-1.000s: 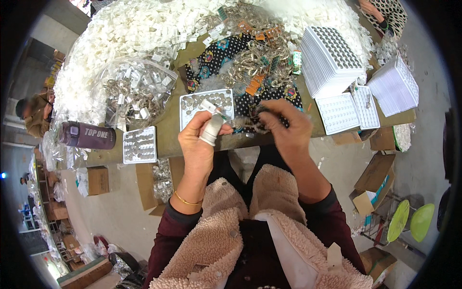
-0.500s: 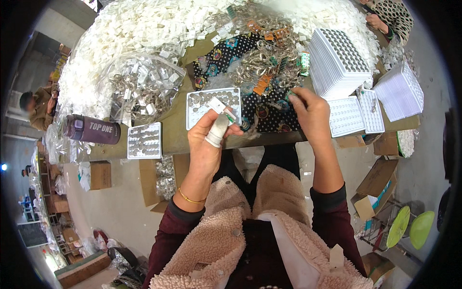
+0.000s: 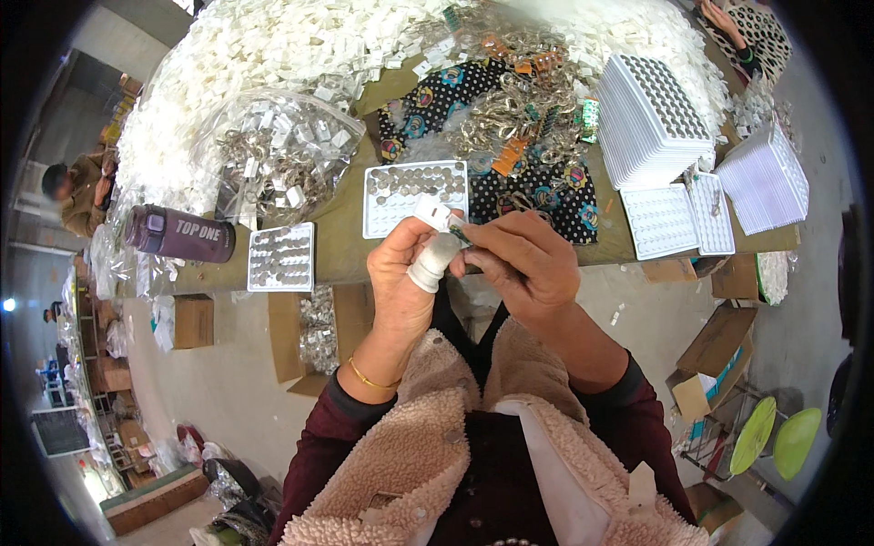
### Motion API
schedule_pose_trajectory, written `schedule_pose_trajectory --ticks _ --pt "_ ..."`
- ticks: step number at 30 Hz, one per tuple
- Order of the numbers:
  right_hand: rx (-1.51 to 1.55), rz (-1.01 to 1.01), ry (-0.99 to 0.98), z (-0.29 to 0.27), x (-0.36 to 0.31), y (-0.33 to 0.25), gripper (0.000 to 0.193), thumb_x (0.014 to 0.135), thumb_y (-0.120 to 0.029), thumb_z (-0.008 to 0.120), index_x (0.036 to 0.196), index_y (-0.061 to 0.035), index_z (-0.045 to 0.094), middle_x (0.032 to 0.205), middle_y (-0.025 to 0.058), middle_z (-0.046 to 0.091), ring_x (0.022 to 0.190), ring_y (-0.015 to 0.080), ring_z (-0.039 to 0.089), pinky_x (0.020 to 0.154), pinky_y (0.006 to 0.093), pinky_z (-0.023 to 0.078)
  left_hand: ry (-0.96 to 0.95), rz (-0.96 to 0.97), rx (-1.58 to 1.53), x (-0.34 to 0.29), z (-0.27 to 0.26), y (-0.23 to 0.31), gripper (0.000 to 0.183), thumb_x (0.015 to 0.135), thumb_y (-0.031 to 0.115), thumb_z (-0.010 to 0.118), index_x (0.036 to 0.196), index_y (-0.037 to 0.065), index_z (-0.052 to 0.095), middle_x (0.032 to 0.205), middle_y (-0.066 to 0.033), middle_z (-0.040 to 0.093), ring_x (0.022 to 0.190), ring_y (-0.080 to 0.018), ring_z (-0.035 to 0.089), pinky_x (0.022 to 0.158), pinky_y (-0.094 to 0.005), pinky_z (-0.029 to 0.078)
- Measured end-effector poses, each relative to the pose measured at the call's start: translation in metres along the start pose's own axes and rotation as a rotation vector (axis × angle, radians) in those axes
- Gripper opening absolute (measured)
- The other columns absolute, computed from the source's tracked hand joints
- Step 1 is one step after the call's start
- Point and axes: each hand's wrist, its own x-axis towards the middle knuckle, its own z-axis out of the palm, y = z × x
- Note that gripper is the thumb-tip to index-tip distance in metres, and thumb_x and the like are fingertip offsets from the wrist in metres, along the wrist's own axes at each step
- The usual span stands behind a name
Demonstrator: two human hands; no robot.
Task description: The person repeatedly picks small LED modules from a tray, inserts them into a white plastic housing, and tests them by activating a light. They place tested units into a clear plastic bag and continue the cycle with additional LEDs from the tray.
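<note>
1. A heap of small white pieces (image 3: pixel 273 55) is spreading far beyond both hands.
2. A white compartment tray (image 3: pixel 414 197) is lying on the table just beyond the hands.
3. The right hand (image 3: pixel 521 264) is pinching a small dark piece (image 3: pixel 460 235) between its fingertips.
4. The left hand (image 3: pixel 405 273), its thumb wrapped in white tape, is gripping a small white tag (image 3: pixel 432 212), touching the right hand's fingertips.

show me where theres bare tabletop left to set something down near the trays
Bare brown tabletop shows between the small filled tray and the white tray ahead of the hands, and along the near edge. Everywhere else is crowded: white pieces, the clear bag, the dotted cloth with metal clips, and the stacked trays.
</note>
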Motion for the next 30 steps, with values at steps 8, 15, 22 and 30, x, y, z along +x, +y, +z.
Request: schedule_pose_trajectory --ticks 8,15,22,30 --pt "0.475 0.187 -0.071 -0.007 -0.002 0.000 0.023 0.082 0.008 0.072 0.105 0.0043 0.072 0.091 0.0131 0.066 0.075 0.0153 0.063 0.061 0.0244 0.048 -0.018 0.028 0.015 -0.003 -0.004 0.006 0.020 0.092 0.003 0.069 0.110 -0.005 0.067 0.095 -0.0079 0.068 0.070 -0.0078 0.062 0.059 -0.0203 0.050" --pt "0.413 0.074 -0.089 -0.009 -0.004 0.002 0.028 0.078 0.008 0.071 0.105 0.0012 0.071 0.090 0.0084 0.065 0.072 0.0164 0.062 0.061 0.0276 0.047 -0.126 0.102 0.185 -0.005 -0.004 0.011 0.026 0.094 0.001 0.065 0.119 -0.006 0.064 0.098 -0.0095 0.067 0.072 -0.0083 0.061 0.058 -0.0208 0.050" --pt "-0.064 -0.185 -0.073 -0.008 0.002 0.013 0.036 0.068 -0.001 0.073 0.103 -0.0055 0.069 0.087 0.0036 0.063 0.067 0.0191 0.061 0.056 0.0319 0.040 -0.155 0.033 0.192 -0.003 0.001 0.006 0.044 0.099 0.011 0.061 0.138 -0.007 0.052 0.090 -0.0067 0.064 0.068 -0.0081 0.056 0.069 -0.0259 0.051" --pt "-0.125 -0.175 -0.069 -0.008 0.001 0.018 0.036 0.066 -0.003 0.074 0.101 -0.0046 0.068 0.087 0.0038 0.064 0.070 0.0203 0.062 0.057 0.0324 0.042 -0.134 -0.059 0.032 -0.003 0.004 0.012 0.041 0.100 0.010 0.059 0.136 -0.006 0.053 0.080 -0.0031 0.060 0.067 -0.0080 0.054 0.069 -0.0268 0.051"
